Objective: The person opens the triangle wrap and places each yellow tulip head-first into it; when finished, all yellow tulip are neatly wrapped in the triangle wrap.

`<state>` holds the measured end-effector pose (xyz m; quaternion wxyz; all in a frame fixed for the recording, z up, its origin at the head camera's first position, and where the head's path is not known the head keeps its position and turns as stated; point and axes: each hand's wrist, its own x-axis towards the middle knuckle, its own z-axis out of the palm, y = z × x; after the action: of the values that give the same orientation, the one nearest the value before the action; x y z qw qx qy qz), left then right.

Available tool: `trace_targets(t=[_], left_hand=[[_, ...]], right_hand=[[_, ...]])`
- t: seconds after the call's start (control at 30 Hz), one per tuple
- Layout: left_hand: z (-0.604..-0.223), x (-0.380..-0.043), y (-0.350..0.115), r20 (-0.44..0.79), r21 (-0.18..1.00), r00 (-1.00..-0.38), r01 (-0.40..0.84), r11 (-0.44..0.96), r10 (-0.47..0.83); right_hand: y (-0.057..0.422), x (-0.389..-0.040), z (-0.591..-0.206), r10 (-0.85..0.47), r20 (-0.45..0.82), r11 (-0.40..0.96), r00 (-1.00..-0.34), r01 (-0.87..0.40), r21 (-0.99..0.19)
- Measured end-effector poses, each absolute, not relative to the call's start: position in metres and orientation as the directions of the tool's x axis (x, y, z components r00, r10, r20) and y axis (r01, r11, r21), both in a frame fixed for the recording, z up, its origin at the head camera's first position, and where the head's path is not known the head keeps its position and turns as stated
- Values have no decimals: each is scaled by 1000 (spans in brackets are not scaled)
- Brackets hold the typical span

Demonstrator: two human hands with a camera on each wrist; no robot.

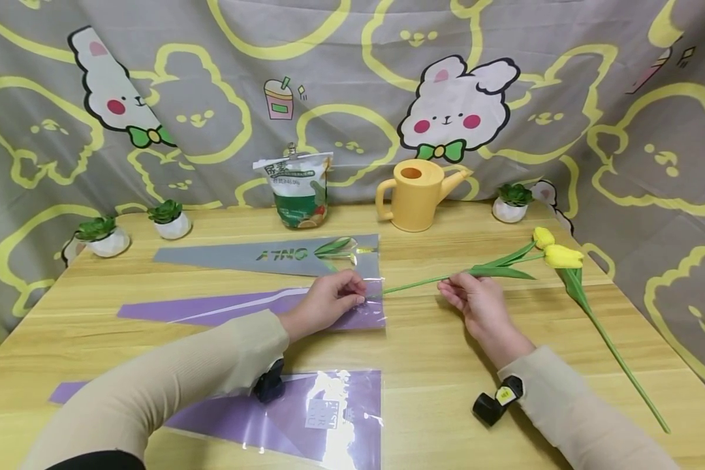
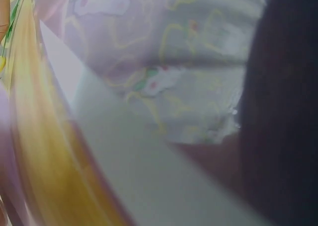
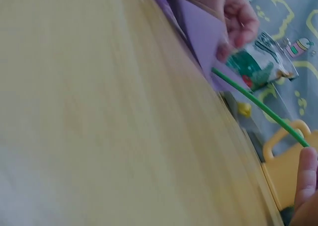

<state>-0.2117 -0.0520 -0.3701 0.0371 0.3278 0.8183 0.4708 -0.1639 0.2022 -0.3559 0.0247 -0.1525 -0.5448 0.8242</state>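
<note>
My right hand (image 1: 480, 305) pinches the green stem (image 3: 258, 103) of an artificial yellow tulip (image 1: 499, 269), just below its leaves. The flower end points right and the bare stem end points left. My left hand (image 1: 328, 301) pinches the wide right end of a purple flower sleeve (image 1: 217, 308) lying on the table. The stem's tip is at that sleeve's mouth; whether it is inside I cannot tell. A second yellow tulip (image 1: 599, 326) lies to the right of my right hand. In the left wrist view, my left fingers are mostly out of frame.
Behind lies a grey sleeve (image 1: 223, 254) with a tulip inside; in front, another purple sleeve (image 1: 270, 418). Along the back of the wooden table (image 1: 435, 405) stand a fertilizer bag (image 1: 301, 192), a yellow watering can (image 1: 416, 199) and potted succulents (image 1: 170, 222). A patterned curtain (image 1: 352, 78) hangs behind.
</note>
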Motion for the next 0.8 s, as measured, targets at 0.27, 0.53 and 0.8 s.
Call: trace_targets(t=[0.27, 0.53, 0.8], left_hand=[[-368, -211, -47, 244, 789, -796, 495, 364, 554], [-368, -212, -45, 259, 793, -794, 500, 348, 550], [-368, -212, -43, 247, 793, -791, 497, 352, 559]], right_hand=[[185, -159, -361, 126, -238, -399, -963, 171, -901], [176, -155, -367, 41, -271, -455, -962, 223, -862], [170, -152, -370, 21, -288, -465, -957, 246, -851]])
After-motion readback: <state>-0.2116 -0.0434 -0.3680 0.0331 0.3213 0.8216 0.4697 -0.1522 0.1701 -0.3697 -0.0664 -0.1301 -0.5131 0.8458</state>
